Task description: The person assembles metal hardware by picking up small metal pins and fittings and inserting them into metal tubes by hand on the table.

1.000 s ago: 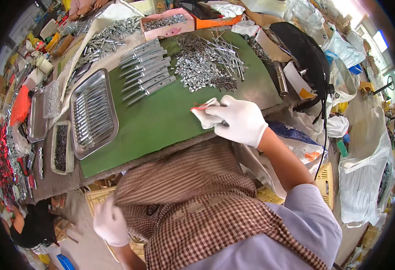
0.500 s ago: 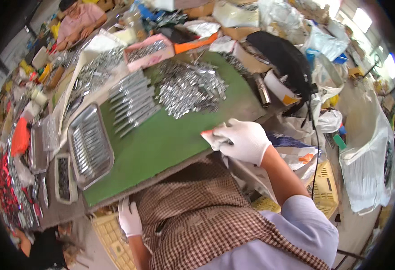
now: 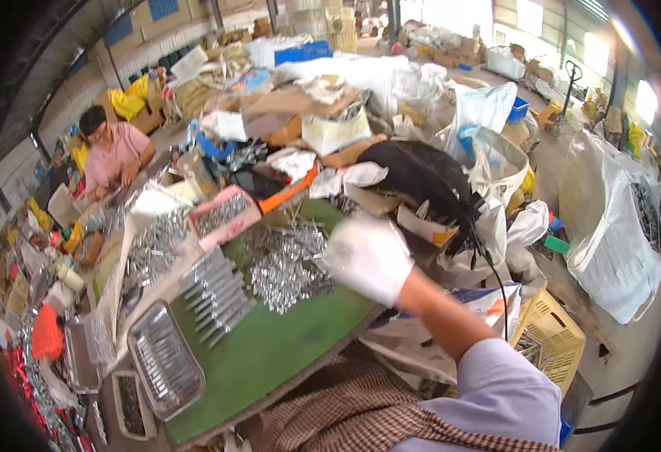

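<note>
The right hand [image 3: 368,256], gloved in white, is seen raised above the far right part of the green mat [image 3: 270,354], with its bare forearm running down to a pale sleeve [image 3: 500,392] at the lower edge. The hand is blurred, so whether it is open or closed, and whether anything is held in it, cannot be told. The left hand is not in view. Just to the left of the right hand, a loose heap of small metal parts [image 3: 285,264] is spread on the mat, and the glove appears to overlap its right edge, though contact cannot be made out. Further left of the heap, a row of longer metal pieces [image 3: 214,294] is laid side by side, and beyond that, toward the near left, a shallow metal tray [image 3: 166,360] filled with similar pieces is set on the mat's corner. Behind the heap, away from the hand, a pink box [image 3: 221,215] of metal parts is placed, with another pile of parts [image 3: 153,241] on white sheeting to its left. To the right of the hand, a black bag [image 3: 421,177] is resting by the table's edge, and a yellow crate [image 3: 549,335] is seen below and to the right of the forearm. Far off to the left, another person in a pink shirt [image 3: 112,154] is seated among the clutter.
</note>
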Demonstrator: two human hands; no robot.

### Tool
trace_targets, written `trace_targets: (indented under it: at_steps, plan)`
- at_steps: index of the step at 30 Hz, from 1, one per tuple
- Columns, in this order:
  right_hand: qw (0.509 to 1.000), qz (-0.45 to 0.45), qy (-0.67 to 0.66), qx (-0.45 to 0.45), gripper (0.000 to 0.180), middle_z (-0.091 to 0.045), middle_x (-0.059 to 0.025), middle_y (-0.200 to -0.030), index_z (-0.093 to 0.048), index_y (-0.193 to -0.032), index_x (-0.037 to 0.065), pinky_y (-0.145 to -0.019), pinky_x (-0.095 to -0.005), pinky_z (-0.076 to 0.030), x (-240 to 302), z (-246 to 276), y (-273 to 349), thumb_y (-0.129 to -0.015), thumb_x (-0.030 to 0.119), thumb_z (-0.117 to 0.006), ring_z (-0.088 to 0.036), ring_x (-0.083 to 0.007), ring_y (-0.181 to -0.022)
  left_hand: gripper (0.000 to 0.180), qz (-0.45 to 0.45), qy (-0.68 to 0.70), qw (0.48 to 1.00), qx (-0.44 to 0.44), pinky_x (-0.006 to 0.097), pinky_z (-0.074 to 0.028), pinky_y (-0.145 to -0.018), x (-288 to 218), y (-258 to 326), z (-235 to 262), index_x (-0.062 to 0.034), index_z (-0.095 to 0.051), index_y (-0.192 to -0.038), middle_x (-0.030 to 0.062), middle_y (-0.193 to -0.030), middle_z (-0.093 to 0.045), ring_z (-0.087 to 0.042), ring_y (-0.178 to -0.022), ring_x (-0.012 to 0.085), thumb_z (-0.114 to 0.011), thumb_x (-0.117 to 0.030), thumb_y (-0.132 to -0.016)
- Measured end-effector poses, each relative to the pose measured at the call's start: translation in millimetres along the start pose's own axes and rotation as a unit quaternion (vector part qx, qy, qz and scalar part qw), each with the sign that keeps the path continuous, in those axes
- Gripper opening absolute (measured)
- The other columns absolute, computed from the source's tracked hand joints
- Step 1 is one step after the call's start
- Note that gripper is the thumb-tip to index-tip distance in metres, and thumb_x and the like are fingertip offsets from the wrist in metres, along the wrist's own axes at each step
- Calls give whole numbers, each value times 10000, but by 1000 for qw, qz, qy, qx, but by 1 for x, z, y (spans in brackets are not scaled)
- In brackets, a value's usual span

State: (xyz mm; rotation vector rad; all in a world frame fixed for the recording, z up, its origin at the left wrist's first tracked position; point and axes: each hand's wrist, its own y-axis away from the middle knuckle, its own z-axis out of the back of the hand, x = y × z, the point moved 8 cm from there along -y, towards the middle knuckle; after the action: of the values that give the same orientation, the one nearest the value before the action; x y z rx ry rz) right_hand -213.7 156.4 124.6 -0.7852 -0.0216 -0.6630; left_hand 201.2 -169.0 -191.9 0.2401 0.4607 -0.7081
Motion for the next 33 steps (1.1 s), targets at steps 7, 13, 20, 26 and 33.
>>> trace_targets:
  at_steps: [7,13,20,26,33]
  plan:
    - [834,-74,-158,523,437,-674,-208,-1019,-616,-1066,39,-794,-496,-535,78,-161,194,-940,454,-563,-661,-403,-948,450,72,131,977,-150,459,-466,-920,0,3,44,37,-605,-1234,267,-1170,-641,-601,-996,407,-642,-262,-900]
    - [920,-108,-91,366,267,-619,-183,-978,-550,-1066,54,-664,-480,-558,53,-175,222,-917,271,-595,-670,-392,-826,350,121,423,819,-368,383,-513,-781,6,1,66,-6,-571,-1210,146,-1097,-614,-581,-870,246,-640,-228,-947]
    - [941,-258,95,195,164,-635,-156,-940,-612,-942,69,-678,-441,-568,-43,-94,211,-869,216,-615,-681,-343,-802,234,-214,-125,906,-343,474,-503,-877,-122,54,64,27,-579,-1156,219,-1125,-606,-597,-904,343,-597,-128,-982]
    - [955,-239,79,157,228,-618,-160,-900,-643,-947,70,-713,-472,-542,-32,-54,185,-837,268,-672,-658,-360,-815,281,-117,47,970,-209,444,-481,-890,-95,44,28,14,-645,-1165,246,-1032,-649,-611,-964,414,-571,-113,-926]
    - [910,-228,-18,345,393,-698,-195,-1033,-716,-1003,74,-839,-457,-534,-14,-174,202,-870,437,-644,-674,-361,-941,355,79,79,994,-1,435,-514,-744,-83,15,24,-55,-654,-1129,169,-857,-684,-648,-796,373,-674,-275,-852]
